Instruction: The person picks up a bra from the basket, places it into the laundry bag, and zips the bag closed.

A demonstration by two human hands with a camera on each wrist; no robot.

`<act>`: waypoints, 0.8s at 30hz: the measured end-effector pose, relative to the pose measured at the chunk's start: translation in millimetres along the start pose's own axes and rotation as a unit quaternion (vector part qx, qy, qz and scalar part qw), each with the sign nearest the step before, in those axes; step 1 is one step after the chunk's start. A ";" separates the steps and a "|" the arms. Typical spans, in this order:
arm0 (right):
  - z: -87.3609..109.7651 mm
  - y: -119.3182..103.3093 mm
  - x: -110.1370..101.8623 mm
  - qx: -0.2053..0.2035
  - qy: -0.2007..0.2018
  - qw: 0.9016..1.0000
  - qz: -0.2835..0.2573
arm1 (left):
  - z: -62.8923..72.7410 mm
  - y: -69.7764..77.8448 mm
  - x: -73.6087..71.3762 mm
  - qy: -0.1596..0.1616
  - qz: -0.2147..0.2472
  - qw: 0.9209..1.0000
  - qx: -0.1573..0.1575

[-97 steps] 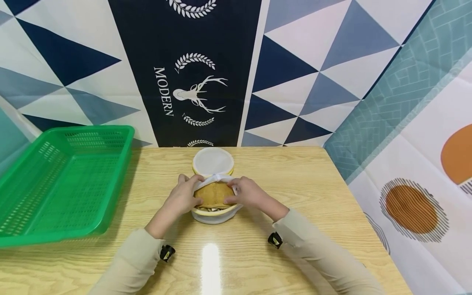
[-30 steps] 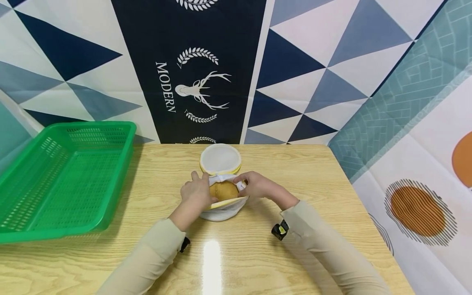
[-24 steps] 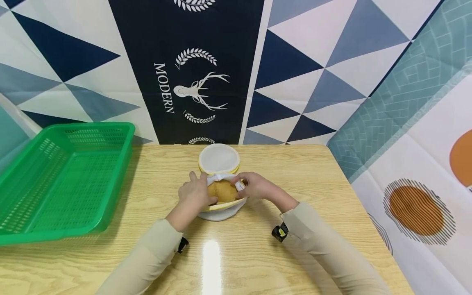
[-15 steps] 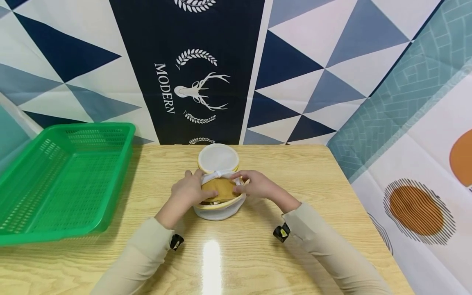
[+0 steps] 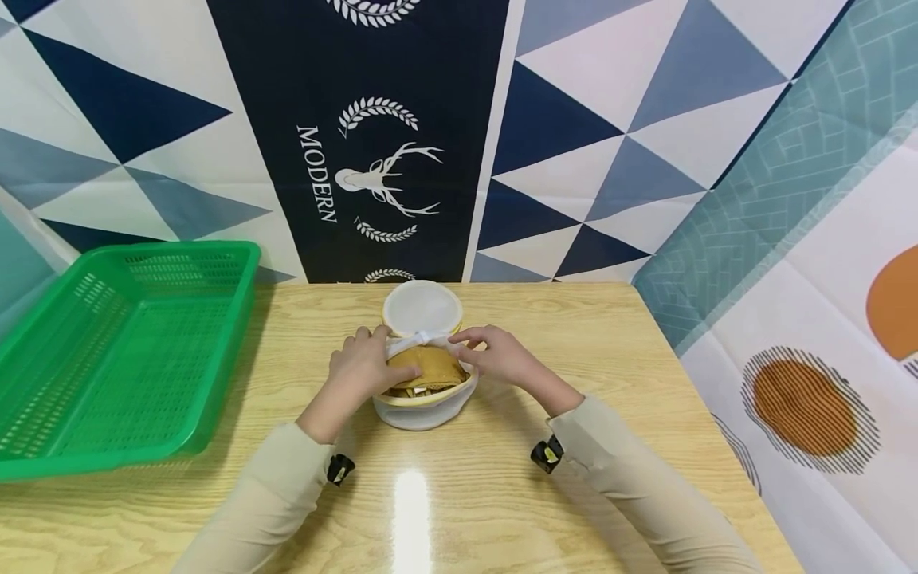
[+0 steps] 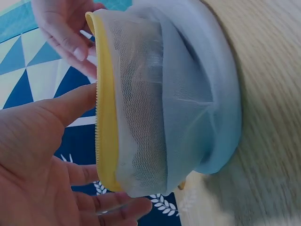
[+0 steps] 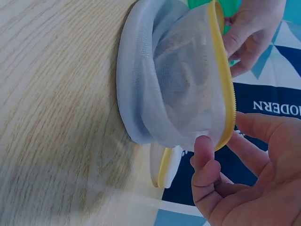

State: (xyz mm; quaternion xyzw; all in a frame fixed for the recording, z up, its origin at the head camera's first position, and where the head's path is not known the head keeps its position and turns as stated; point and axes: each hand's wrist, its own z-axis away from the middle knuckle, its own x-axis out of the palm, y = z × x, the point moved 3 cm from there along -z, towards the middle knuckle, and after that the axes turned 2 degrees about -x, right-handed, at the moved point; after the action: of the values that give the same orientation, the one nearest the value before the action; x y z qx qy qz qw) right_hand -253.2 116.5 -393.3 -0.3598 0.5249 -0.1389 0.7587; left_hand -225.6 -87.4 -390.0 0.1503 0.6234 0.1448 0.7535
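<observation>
A round white mesh laundry bag (image 5: 416,416) with a yellow zip edge (image 6: 107,127) stands on the table, its round lid (image 5: 423,308) folded back toward the wall. Inside lies a mustard-brown cloth item (image 5: 433,367), with small dark and white bits showing under its near edge. My left hand (image 5: 358,363) grips the bag's left rim, thumb over the cloth and fingers along the outside. On the opposite side, my right hand (image 5: 498,355) pinches the rim near the back; its fingertips meet the mesh (image 7: 183,84) in the right wrist view.
A large green plastic basket (image 5: 233,351) stands on the left of the wood-grain table (image 5: 574,335). Patterned cloth (image 5: 387,191) covers the wall behind, and another printed sheet hangs at the right. Each wrist wears a small black device (image 5: 548,453).
The left hand has moved left, and the bag, tipped toward me one second ago, sits flatter. More of its contents show at the front. The right thumb has moved from the cloth toward the rim.
</observation>
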 end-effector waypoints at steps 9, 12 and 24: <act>1.3 -0.7 -0.5 -0.008 0.014 1.000 0.023 | -4.2 0.6 -5.8 -0.016 0.053 0.998 0.023; 0.2 -1.3 -1.9 -0.002 0.015 1.000 0.013 | -6.8 -1.3 -7.9 -0.014 0.065 0.998 0.021; -2.6 3.4 -4.5 0.013 0.036 0.999 -0.025 | -26.5 -27.3 -14.9 -0.014 0.176 0.984 0.007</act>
State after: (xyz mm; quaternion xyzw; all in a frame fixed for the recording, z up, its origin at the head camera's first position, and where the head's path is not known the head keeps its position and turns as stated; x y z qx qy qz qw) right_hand -257.9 120.5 -393.0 -0.3575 0.5410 -0.1782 0.7401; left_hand -253.6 -117.1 -392.5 0.2652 0.5776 0.2683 0.7239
